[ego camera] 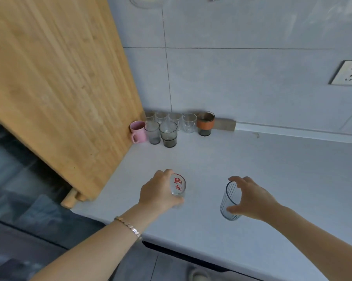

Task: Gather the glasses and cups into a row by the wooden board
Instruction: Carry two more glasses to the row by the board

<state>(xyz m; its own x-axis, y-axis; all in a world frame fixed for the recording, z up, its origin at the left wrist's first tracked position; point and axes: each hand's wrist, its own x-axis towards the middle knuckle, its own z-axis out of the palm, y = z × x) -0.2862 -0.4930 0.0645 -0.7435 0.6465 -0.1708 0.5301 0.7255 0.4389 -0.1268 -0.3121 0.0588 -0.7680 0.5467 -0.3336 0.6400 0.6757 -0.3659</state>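
Wood, glass, matt stone-look top

Wooden board (55, 88) showing pale grain w/ satin finish. By it: pink mug (138, 131) looking like glazed ceramic, smoky glasses (168, 133) glinting glossy, one w/ matt orange sleeve (205, 123). Countertop (252, 179) reading smooth, matt grey. Metal bracelet (128, 225) shining.

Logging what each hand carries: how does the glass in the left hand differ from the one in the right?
The left hand's glass has red markings and smooth walls; the right hand's glass is plain, grey-tinted and ribbed. The left hand wraps its glass; the right hand pinches rim and base. Both are transparent and tilted.
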